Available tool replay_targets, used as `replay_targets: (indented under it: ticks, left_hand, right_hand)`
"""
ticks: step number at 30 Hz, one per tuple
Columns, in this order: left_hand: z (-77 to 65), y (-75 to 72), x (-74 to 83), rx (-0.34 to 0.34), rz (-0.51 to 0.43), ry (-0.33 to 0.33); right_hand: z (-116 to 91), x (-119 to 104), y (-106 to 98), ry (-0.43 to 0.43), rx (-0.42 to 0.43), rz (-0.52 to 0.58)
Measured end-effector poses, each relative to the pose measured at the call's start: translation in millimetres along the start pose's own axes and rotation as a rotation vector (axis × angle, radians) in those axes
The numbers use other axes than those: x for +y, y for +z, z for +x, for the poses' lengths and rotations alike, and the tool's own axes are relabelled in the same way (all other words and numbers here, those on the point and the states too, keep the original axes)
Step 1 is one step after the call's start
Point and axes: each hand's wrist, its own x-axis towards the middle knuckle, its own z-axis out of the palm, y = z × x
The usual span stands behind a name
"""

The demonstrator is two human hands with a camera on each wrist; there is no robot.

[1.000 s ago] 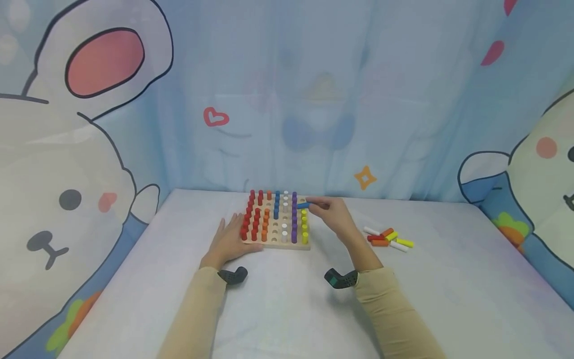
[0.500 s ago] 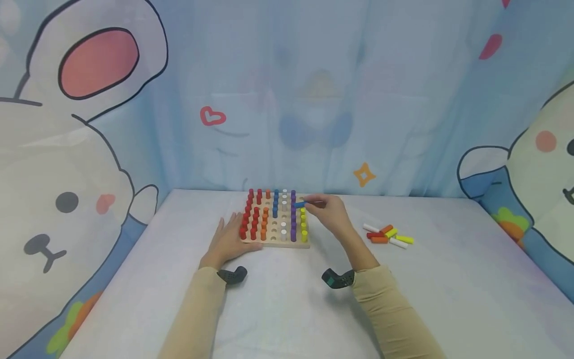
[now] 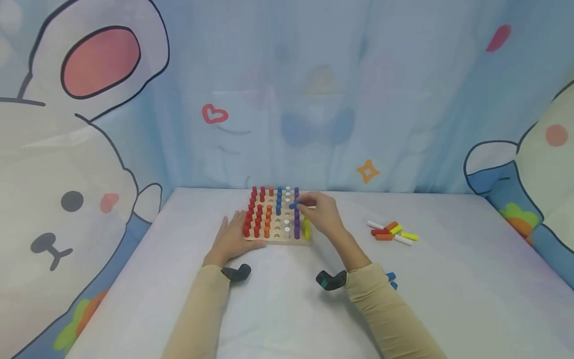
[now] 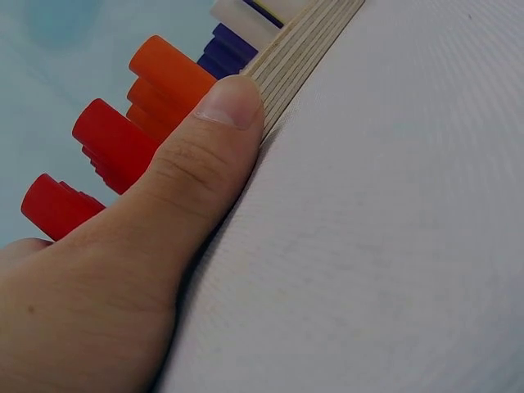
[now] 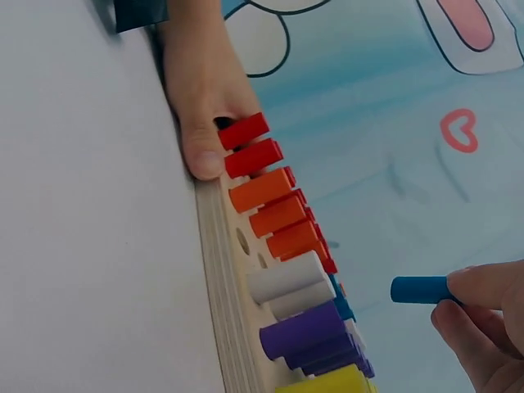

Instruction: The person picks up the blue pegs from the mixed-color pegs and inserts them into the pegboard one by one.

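Right sleeve: The cuff (image 3: pixel 358 280) has swung left over the last half second, bringing two blue pegs (image 3: pixel 391 275) into view on the desk (image 3: pixel 278 304) just beyond the arm.
Desk strip: A broad white stretch runs between the two sleeves and up to the board's (image 3: pixel 291 242) front edge, room enough, it seems, for either forearm to draw back.
Left hand: Rests at the board's near left corner (image 3: pixel 230 239), grip spread, thumb along the front edge and fingers by the left side; it likely steadies the board.
Loose pegs: A white, red, orange and yellow scatter (image 3: pixel 384 237) lies right of the board, well apart from it (bare desk shows between).
Right hand: Its grip (image 3: pixel 320 212) pinches a blue peg (image 3: pixel 293 205) between thumb and fingers above the board, fingers high over the yellow pegs (image 3: pixel 307 229).
Blue peg: Has moved left, from right of the purple pegs (image 3: pixel 297 232) to over them and the white column; it is tilted and in no hole, so placing looks unfinished, though closer to the blue column's (image 3: pixel 278 205) open near holes.
Back edge: Desk meets curtain (image 3: pixel 251 89) just behind the board, leaving little reach beyond.
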Motion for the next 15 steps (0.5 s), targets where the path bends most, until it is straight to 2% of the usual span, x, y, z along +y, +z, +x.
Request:
replay_targets:
  ticks: [3, 11, 15]
  left_hand:
    - [0.5, 0.2, 0.7, 0.001, -0.001, 0.0]
    - [0.4, 0.7, -1.2, 0.008, -0.007, 0.002]
    - [1.0, 1.2, -0.4, 0.008, -0.004, 0.006]
  right_hand:
    - [-1, -4, 5, -0.021, 0.002, -0.027]
    - [-3, -11, 21, -0.171, 0.035, -0.115]
    - [-3, -10, 27, -0.217, 0.057, -0.177]
